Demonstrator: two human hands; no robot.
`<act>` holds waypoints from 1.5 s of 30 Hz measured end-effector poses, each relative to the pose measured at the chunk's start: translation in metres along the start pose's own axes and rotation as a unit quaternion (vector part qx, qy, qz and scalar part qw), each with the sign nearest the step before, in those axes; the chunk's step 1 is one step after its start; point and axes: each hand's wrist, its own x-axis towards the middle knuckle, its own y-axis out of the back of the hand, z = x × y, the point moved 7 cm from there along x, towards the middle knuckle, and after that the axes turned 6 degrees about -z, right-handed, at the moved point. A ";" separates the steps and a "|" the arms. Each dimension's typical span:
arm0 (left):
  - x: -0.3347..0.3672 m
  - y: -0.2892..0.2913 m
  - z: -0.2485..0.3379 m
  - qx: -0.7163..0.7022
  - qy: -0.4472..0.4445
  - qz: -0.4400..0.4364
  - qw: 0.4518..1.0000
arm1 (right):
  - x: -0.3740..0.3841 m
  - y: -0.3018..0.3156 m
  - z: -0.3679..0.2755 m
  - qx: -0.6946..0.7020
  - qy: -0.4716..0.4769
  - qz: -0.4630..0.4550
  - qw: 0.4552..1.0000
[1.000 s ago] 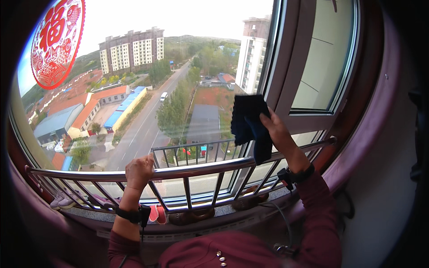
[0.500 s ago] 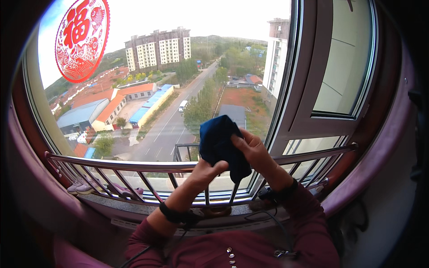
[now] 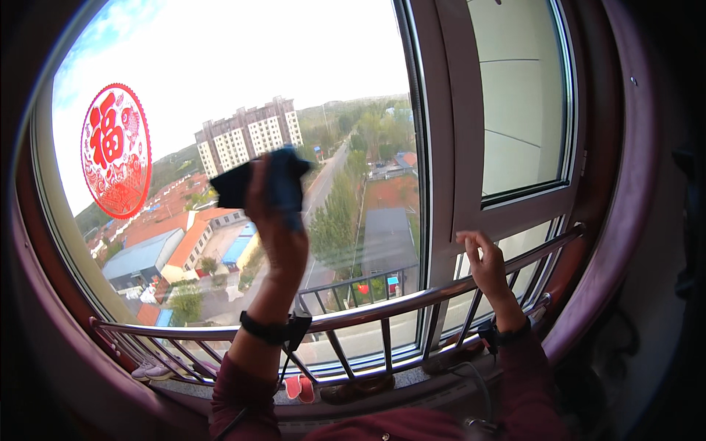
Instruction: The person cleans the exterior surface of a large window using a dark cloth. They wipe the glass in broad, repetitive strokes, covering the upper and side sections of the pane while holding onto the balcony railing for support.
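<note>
Head view: your left hand (image 3: 276,239) is now gripping the dark cloth (image 3: 285,180) alone before the window glass (image 3: 294,44), contact unclear, so 1 hand is managing it. Versus the 2-handed hold 0.5 s earlier, it's sitting farther left; your right hand (image 3: 485,266) is hovering near the window frame (image 3: 452,147), loosely spread, holding nothing.
</note>
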 end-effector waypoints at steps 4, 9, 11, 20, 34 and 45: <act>-0.047 -0.098 0.034 0.063 -0.226 -0.302 0.924 | -0.030 0.003 0.045 -0.128 0.001 -0.014 0.992; -0.081 -0.146 0.046 0.245 -0.412 -0.423 0.769 | -0.048 -0.007 0.061 -0.236 0.039 -0.042 0.970; -0.049 -0.155 0.051 0.270 -0.431 -0.375 0.775 | -0.048 -0.008 0.057 -0.271 0.049 -0.024 0.961; 0.204 -0.187 0.096 0.302 -0.421 -0.109 0.848 | -0.048 -0.009 0.052 -0.219 0.038 -0.010 0.975; 0.550 -0.207 0.101 0.441 -0.295 0.007 0.847 | -0.047 -0.003 0.056 -0.214 0.064 0.016 0.975; 0.255 -0.183 0.130 0.174 -0.539 -0.078 0.820 | -0.047 -0.005 0.055 -0.218 0.043 0.025 0.975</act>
